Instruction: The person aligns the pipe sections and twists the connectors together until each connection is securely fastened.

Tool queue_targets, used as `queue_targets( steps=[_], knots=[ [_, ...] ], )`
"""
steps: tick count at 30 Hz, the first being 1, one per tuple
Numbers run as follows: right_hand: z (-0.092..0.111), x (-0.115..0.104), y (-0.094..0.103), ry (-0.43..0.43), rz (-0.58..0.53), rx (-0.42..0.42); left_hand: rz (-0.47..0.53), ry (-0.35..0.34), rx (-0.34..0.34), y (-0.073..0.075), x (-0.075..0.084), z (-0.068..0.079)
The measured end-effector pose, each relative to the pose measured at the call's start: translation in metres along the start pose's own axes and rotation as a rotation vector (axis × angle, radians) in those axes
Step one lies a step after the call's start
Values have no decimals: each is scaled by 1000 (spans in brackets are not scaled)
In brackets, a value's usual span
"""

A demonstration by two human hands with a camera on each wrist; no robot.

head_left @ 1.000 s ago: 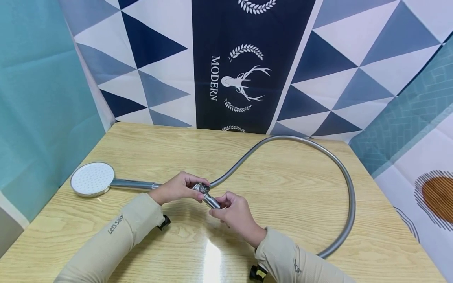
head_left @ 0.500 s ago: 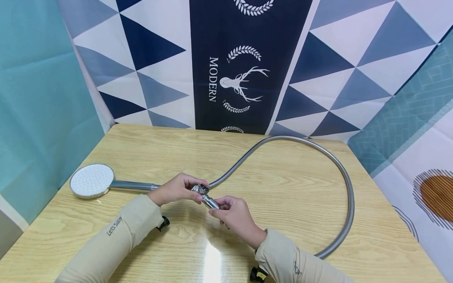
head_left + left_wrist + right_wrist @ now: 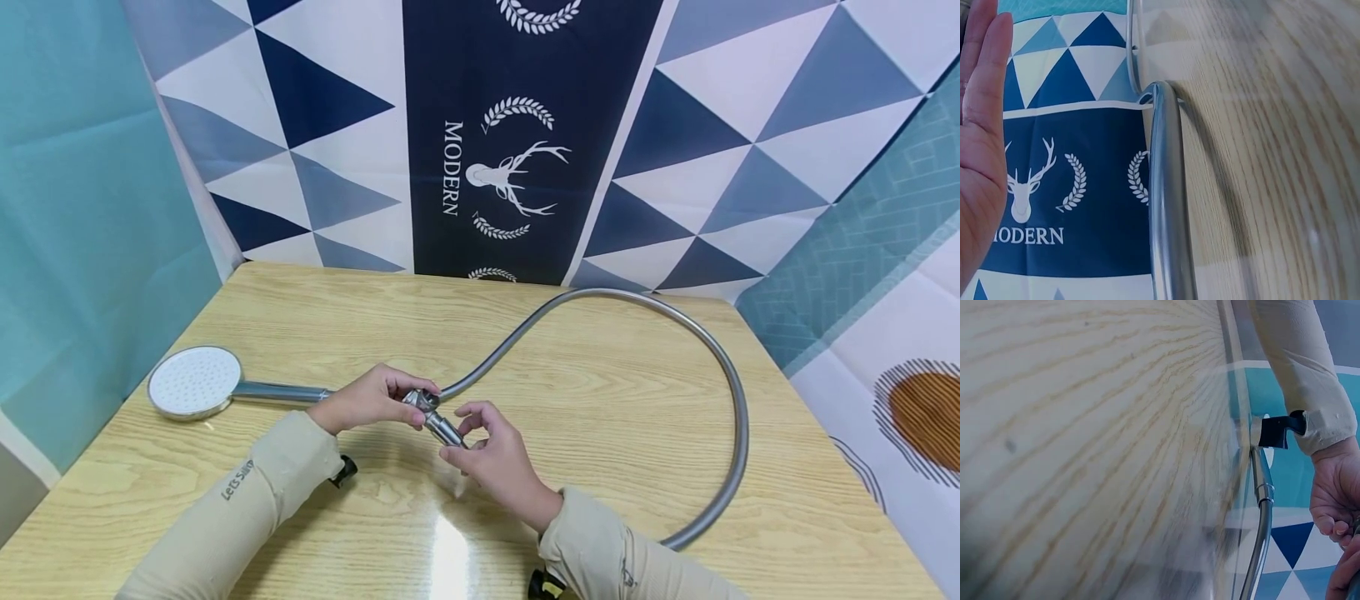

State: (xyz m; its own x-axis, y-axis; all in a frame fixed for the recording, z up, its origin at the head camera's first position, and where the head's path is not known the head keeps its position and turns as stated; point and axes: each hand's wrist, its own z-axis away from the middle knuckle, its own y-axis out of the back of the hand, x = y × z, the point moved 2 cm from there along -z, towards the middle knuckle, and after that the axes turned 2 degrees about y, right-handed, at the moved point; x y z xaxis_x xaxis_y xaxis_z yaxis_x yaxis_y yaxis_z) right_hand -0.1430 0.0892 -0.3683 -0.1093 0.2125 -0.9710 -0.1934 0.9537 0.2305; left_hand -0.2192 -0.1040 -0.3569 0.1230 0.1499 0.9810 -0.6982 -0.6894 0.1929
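My left hand (image 3: 371, 400) grips a chrome shower fitting (image 3: 442, 427) at its wider cup-like end, thumb in front and fingers behind. The fitting's slim cylinder slants down to the right. At that lower end is my right hand (image 3: 498, 454), its thumb right by the cylinder and its index finger lifted apart from it. A shower head (image 3: 195, 382) with a white face lies on the left, its chrome handle (image 3: 277, 392) reaching behind the left hand. In the right wrist view, the silver hose (image 3: 1262, 544) joins the handle at a collar.
The wooden table (image 3: 360, 533) carries everything. From behind the left hand the hose (image 3: 738, 400) loops wide to the right, then passes behind the right sleeve (image 3: 622, 550). Patterned cloth (image 3: 495, 125) hangs along the back, with teal cloth (image 3: 97, 208) at the left.
The right hand has loosened its pinch on the fitting's lower end, its fingers spreading up and away. The left hand keeps its hold, shifting slightly left with the fitting.
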Motion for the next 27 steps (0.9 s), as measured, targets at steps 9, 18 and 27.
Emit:
queue_targets(
  steps=[9,18,27],
  knots=[
    [-1,-1,-2,-37,-9,39,-8,-9,-3,4,-1,0],
    [-1,0,-2,-49,-64,32,-14,-7,1,5,0,2],
    [0,-2,-2,-44,-56,24,-7,-11,-12,4,3,3]
  ],
)
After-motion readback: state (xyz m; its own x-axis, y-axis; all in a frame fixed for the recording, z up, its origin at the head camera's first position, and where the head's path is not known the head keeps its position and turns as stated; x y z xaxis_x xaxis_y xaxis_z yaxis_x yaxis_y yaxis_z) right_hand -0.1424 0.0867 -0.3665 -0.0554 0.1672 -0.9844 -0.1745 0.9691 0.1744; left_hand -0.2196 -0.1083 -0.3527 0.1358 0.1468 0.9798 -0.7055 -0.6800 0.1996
